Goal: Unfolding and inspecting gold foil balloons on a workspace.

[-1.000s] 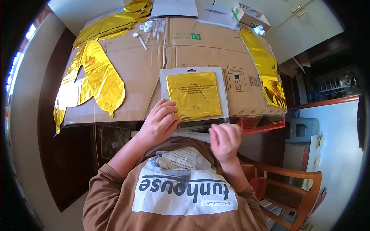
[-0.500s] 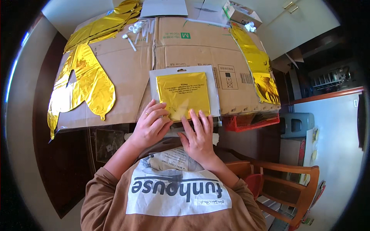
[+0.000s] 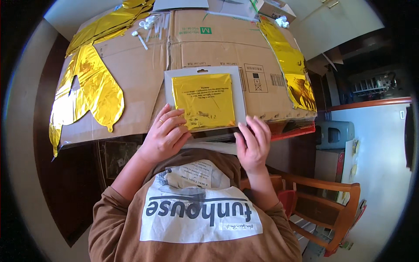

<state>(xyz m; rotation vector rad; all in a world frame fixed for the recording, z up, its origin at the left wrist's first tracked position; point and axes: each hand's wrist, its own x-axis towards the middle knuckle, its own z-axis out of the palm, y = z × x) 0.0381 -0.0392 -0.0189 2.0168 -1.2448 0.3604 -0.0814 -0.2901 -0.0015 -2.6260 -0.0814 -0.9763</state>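
Observation:
A flat packet (image 3: 203,102) lies in front of me on cardboard, with folded gold foil in clear plastic against a pale card with a hanging slot at its top. Black print runs across its middle. My left hand (image 3: 165,133) has its fingers curled over the packet's lower left edge, thumb below, and wears a ring. By the lower right corner is my right hand (image 3: 254,146), fingers stretched out and thumb apart. Its fingertips are close to that corner; whether they touch it I cannot tell.
A gold foil balloon (image 3: 98,87) lies flat at the left, more gold foil (image 3: 288,65) at the right. Clear tubes (image 3: 161,24) with white pieces sit at the back. A red crate (image 3: 292,132) is under the table's right edge; a wooden chair (image 3: 325,185) stands at the lower right.
My right hand has slid from the packet's lower edge to the right, out to its lower right corner. The left hand stays at the lower left edge. The whole view has shifted slightly.

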